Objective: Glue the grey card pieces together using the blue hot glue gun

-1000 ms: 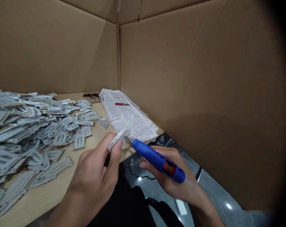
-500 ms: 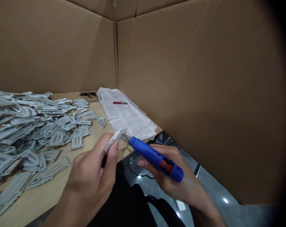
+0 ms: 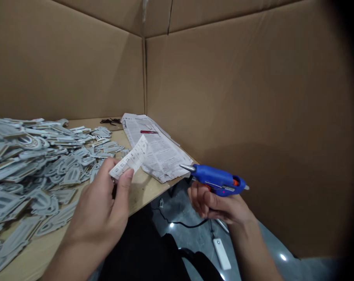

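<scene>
Between the thumb and fingers of my left hand [image 3: 107, 203] is a small printed paper slip [image 3: 133, 159], tilted up over the table edge; whether anything lies behind it is hidden. My right hand [image 3: 215, 201] is wrapped round the grip of a blue hot glue gun [image 3: 218, 179]. Its metal nozzle points left and sits apart from the slip. A cord hangs below the gun. To the left, a big heap of grey-white flat plastic pieces [image 3: 68, 164] with slotted ends covers much of the table.
Newspaper sheets [image 3: 162, 156] lie at the table's right corner with a red pen-like tool [image 3: 149, 132] on them. Dark wires [image 3: 110, 121] rest at the back. Cardboard walls [image 3: 238, 97] enclose the table. A white power strip [image 3: 222, 253] is on the floor.
The glue gun has moved right, away from the slip, and turned more level. My left hand has shifted left and turned the slip's printed face towards me.
</scene>
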`<action>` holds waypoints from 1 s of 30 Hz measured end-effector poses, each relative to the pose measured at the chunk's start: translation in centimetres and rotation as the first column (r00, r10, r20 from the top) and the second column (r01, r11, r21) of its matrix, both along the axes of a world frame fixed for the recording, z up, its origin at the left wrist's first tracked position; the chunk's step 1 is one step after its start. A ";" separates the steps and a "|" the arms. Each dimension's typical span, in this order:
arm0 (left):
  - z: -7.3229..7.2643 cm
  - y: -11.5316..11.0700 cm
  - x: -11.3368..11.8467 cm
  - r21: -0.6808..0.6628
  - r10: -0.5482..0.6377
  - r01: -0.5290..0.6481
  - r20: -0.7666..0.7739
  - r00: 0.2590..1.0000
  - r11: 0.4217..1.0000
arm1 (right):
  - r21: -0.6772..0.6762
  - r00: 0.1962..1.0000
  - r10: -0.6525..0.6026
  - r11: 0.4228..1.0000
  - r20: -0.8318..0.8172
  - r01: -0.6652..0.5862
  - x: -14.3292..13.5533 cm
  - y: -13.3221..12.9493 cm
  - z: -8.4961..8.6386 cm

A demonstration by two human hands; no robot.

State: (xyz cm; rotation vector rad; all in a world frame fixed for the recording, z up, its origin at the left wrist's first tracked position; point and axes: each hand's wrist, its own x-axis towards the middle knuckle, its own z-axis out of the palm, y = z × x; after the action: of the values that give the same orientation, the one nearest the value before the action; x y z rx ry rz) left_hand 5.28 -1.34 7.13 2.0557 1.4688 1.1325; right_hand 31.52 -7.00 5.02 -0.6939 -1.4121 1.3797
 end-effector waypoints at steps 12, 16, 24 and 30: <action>-0.2 3.7 1.4 -0.088 0.021 -0.029 -0.093 0.995 0.996 | 0.082 0.960 0.174 0.984 -0.221 -0.160 1.1 1.0 -2.3; 0.0 5.7 2.0 -0.033 0.104 -0.110 -0.149 0.983 0.993 | 0.086 0.950 0.154 0.987 -0.270 -0.136 1.3 0.5 -1.5; 0.5 10.6 4.7 -0.116 0.134 -0.161 -0.207 0.969 0.980 | 0.008 0.987 0.047 0.999 -0.156 -0.047 2.4 -1.9 0.6; -0.4 13.4 10.0 -0.253 0.047 -0.051 -0.022 0.999 0.966 | -0.074 0.989 -0.141 0.987 0.032 0.143 2.8 -3.2 1.1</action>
State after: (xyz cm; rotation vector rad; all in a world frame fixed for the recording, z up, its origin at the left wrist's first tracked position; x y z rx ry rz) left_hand 15.29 12.01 6.68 1.8661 1.5900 0.8946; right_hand 34.33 -10.15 6.10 -0.8493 -1.3096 1.3219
